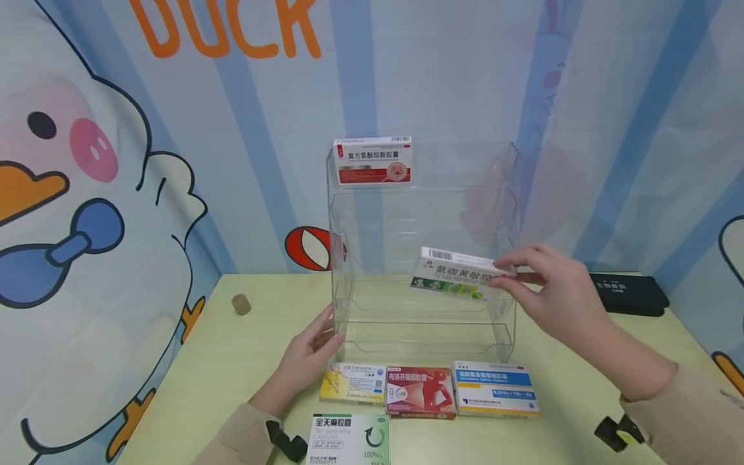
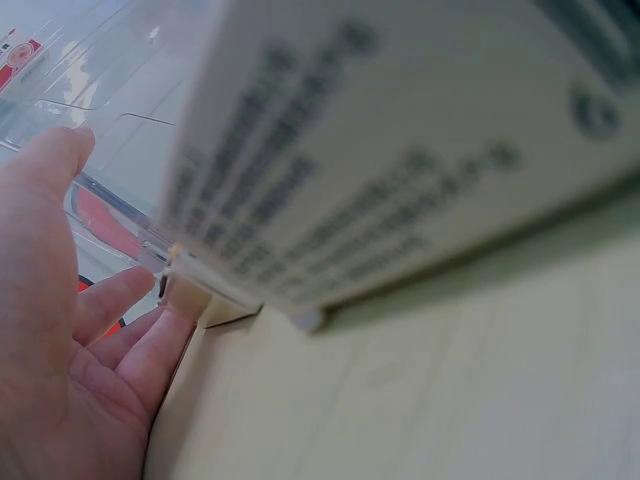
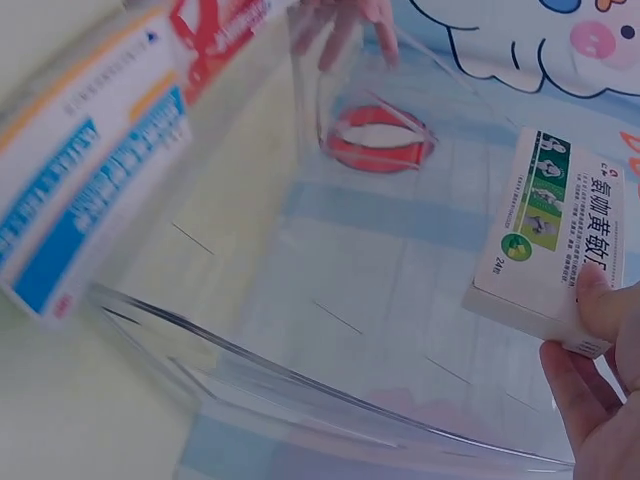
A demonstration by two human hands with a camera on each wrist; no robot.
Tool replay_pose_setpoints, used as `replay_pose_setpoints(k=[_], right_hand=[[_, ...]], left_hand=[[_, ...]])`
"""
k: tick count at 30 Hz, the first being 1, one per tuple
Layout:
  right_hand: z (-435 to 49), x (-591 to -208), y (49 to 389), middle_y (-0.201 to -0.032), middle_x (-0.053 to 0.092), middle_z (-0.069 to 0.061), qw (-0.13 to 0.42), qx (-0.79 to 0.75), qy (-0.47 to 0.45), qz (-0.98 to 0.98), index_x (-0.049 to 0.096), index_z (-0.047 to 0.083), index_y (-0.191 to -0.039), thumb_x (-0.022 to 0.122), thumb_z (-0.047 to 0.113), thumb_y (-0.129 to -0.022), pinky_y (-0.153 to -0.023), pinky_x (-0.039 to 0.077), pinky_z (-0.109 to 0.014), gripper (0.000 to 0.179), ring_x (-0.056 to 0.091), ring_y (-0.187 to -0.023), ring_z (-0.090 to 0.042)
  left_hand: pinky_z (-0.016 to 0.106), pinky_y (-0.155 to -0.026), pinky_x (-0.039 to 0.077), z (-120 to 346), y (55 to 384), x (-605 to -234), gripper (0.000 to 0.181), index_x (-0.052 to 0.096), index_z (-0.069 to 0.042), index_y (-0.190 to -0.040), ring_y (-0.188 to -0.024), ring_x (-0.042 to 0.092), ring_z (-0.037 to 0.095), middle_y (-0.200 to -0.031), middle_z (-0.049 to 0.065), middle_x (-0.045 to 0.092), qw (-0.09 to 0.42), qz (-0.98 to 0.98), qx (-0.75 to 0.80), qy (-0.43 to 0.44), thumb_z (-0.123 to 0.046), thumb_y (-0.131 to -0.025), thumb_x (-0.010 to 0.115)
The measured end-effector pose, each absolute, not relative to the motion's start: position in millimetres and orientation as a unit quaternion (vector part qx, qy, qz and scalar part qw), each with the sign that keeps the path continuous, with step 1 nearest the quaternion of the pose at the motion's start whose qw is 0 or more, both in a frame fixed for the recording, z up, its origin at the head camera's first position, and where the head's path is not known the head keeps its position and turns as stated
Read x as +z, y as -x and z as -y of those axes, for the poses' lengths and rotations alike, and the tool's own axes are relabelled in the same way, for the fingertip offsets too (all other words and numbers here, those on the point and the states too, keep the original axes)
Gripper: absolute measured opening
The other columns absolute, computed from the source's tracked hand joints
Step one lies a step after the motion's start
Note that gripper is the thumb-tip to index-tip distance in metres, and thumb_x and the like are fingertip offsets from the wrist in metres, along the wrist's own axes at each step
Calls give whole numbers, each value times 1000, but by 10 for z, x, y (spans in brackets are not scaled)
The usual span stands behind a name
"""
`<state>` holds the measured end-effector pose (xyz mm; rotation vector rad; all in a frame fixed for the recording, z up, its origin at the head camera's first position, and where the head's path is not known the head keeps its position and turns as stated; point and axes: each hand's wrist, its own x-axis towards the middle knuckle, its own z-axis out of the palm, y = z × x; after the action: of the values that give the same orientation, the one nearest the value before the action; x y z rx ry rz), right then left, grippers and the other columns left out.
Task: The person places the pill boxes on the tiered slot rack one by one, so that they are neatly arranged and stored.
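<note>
My right hand [image 1: 558, 294] pinches the right end of a white-and-green medicine box [image 1: 450, 274] between thumb and fingers. It holds the box slightly tilted before the middle of a clear tiered display rack [image 1: 424, 332]. My left hand [image 1: 305, 358] holds the rack's lower left side, with the thumb near the front corner. A white-and-red medicine box [image 1: 374, 161] stands on the top tier at the left. In the right wrist view, the held box [image 3: 545, 225] shows its printed front. The left wrist view has my left fingers [image 2: 150, 350] against the rack's edge.
Before the rack lie a yellow-and-white box [image 1: 352, 383], a red box [image 1: 420, 392] and a blue-and-white box [image 1: 496, 389]. A white-and-green box [image 1: 347, 439] is nearer me. A small brown cylinder [image 1: 241, 304] sits left; a black case [image 1: 630, 294] lies right.
</note>
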<state>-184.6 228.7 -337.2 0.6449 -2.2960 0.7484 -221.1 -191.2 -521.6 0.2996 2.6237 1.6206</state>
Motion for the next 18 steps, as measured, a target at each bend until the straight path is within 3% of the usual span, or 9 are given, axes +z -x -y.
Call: replay_pose_setpoints(k=[17,18], right_hand=[[-2228,-2706,2500,-116,67,-22,390,347,-198,830,79,-4,-116,83,-1,-96,-92,45,6,21,72,-109,-29],[-2221,-2672,2532,-117,67,-21,391,351,-192,829,79,-4,-117,82,0,-97,-92,46,5,21,72,-110,-24]], left_hand=[[56,-124,50,1900,2198,-5181,73,32,-40,-174,-148,63,35,-166,11,58,17,-842,528,-113,-43,-110,67],[56,-125,50,1901,2199,-5181,73,32,-40,-174,-148,63,34,-166,11,58,19,-842,528,-112,-43,-110,67]])
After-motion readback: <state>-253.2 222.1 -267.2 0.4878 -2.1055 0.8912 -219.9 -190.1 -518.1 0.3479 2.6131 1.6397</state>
